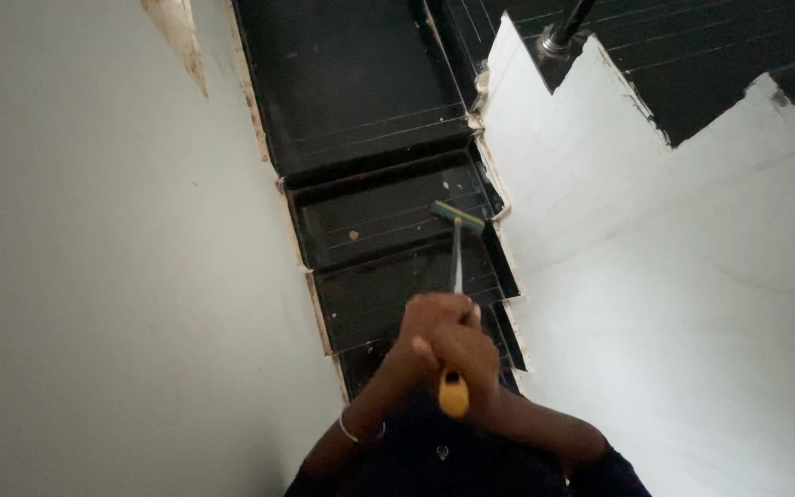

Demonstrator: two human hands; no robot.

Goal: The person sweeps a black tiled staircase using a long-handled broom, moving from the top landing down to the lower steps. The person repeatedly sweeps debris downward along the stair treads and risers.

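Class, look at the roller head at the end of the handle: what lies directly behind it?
Behind the roller head is a black panel beside the white wall. Both hands grip the handle. The patch it covers is hidden.

My left hand and right hand are clasped together, fingers closed in a tight grip. Both forearms reach up from below, converging; a bangle circles my left wrist.

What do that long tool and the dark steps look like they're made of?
The tool gripped by both hands: thin shaft looks like metal, grey and slightly shiny; the yellow handle end looks like plastic or rubber. The steps look glossy black, perhaps painted or tiled; I can't tell which.
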